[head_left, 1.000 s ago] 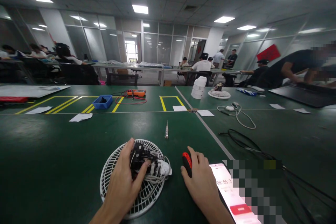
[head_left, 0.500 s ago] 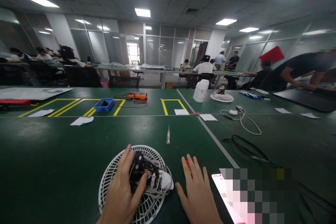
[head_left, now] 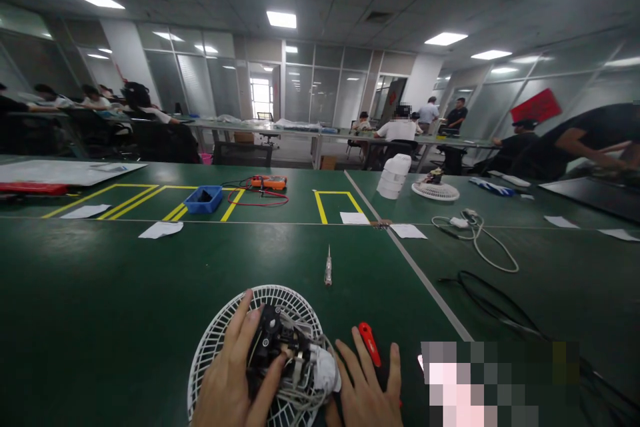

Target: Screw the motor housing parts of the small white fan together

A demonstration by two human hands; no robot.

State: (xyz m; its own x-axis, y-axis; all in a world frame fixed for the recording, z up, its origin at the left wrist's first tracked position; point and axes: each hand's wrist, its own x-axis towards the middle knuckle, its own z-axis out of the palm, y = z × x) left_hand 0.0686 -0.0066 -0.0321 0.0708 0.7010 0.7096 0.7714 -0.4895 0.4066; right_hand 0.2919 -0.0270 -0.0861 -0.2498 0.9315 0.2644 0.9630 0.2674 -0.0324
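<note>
A white round fan grille (head_left: 205, 347) lies at the front of the green table. On it sits a fan motor (head_left: 270, 333) with a black housing, a white end piece (head_left: 325, 370) and loose pale wires. My left hand (head_left: 230, 367) grips the motor from the left, thumb across the front and fingers at its far side. Beside the white end piece, my right hand (head_left: 367, 387) has its fingers spread; its thumb is mostly hidden, and I cannot tell whether it touches the motor. A red object (head_left: 370, 343), perhaps a tool handle, lies partly hidden by the right hand.
A clear-handled screwdriver (head_left: 329, 270) lies beyond the grille. Farther back are a blue bin (head_left: 204, 200), an orange multimeter (head_left: 270, 183), a white cylinder (head_left: 394, 177) and another fan grille (head_left: 435, 191). Cables (head_left: 493, 300) lie right. Other people work around.
My right hand has moved left from the bare table to the motor's white end, uncovering more of the red object. My left hand stays on the motor. The view has shifted slightly.
</note>
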